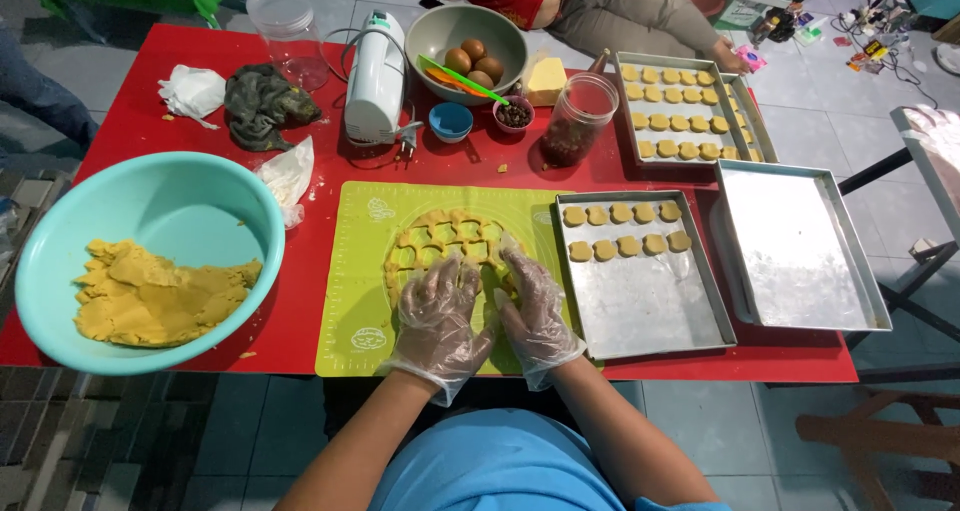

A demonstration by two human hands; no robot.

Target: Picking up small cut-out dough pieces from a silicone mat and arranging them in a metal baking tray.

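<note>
Head view shows the gloved left hand (437, 311) and right hand (533, 311) pressing flat, grasping nothing, on the half-cut dough sheet (445, 241) on the green mat (362, 271); the nearest tray (640, 306) is about a third filled, and much dough remains in the turquoise bowl (190, 206).

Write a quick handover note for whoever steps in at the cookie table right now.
Left hand and right hand, both in clear gloves, press on the rolled dough sheet on the green mat.
Done: sheet mostly cut into holes; far tray full of rounds; near tray holds ten.
Left: near tray largely bare, third tray unfilled, more dough in the teal bowl.
</note>
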